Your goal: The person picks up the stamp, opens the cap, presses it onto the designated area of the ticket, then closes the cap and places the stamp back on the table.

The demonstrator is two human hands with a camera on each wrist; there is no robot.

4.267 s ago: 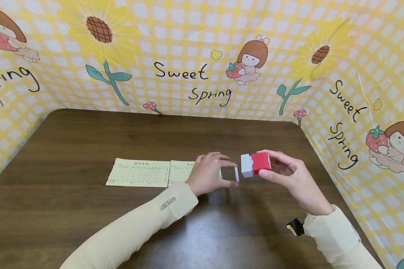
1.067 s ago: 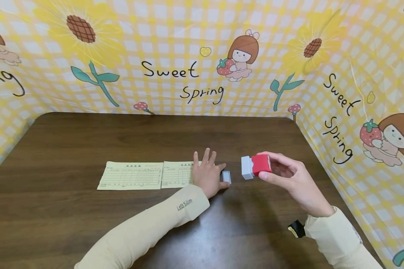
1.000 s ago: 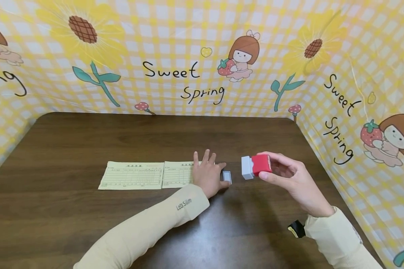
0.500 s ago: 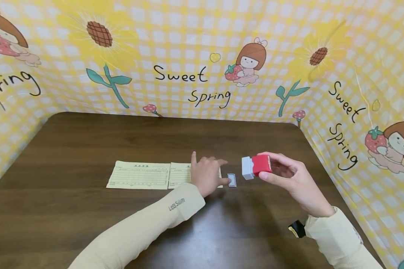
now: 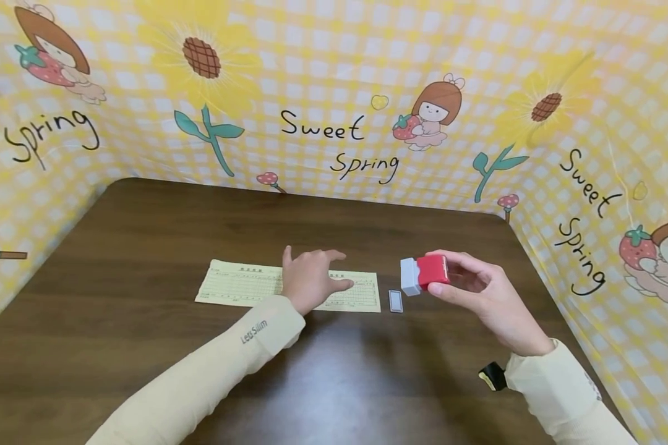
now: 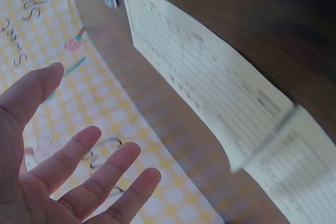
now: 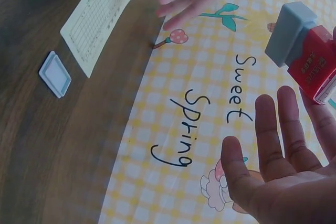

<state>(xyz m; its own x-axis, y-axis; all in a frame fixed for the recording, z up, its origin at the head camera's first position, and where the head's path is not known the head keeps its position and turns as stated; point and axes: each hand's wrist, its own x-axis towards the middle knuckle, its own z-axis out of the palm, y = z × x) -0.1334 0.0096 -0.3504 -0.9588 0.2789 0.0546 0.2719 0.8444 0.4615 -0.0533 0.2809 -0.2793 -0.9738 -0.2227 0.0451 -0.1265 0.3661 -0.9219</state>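
My right hand [image 5: 492, 300] pinches a red and grey self-inking stamp [image 5: 433, 272] between thumb and index finger, sideways above the table. In the right wrist view the stamp's grey end [image 7: 291, 32] points away from the palm, and the other fingers are extended. A small flat grey cap [image 5: 396, 301] lies on the table below and left of the stamp. Over the yellow printed receipt slips my left hand [image 5: 306, 281] hovers, fingers spread, holding nothing. It covers part of the left slip [image 5: 231, 287] and part of the right slip [image 5: 363, 295] in the head view.
The dark wooden table [image 5: 200, 364] bears the slips, which lie end to end, and the cap just right of them. A yellow checked cloth [image 5: 323, 74] printed with flowers and lettering stands around the back and sides.
My left hand has set the cap on the table, let go and moved left over the slips. The right hand still holds the stamp in about the same place. The head view has shifted slightly.
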